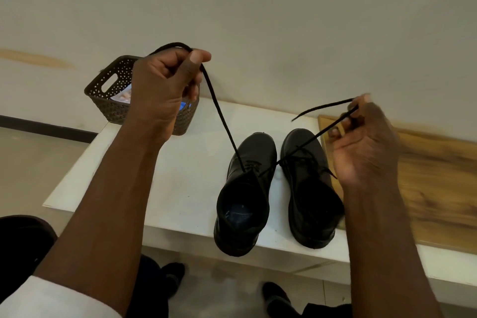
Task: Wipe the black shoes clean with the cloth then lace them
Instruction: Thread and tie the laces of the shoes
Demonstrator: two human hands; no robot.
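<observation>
Two black shoes stand side by side on the white bench (180, 175), toes toward the wall: the left shoe (245, 193) and the right shoe (309, 188). A black lace (222, 121) runs through the left shoe's eyelets and both its ends are pulled up taut. My left hand (162, 90) is raised above the bench and pinches one end, with a loop over the knuckles. My right hand (366, 142), blurred, pinches the other end, which crosses over the right shoe. The right shoe has its own lace threaded. No cloth is recognisable.
A brown perforated basket (108, 100) with something white and blue inside sits at the bench's back left, against the white wall. A wooden board (438, 183) covers the bench to the right of the shoes. My feet in dark socks (276, 294) are on the floor below.
</observation>
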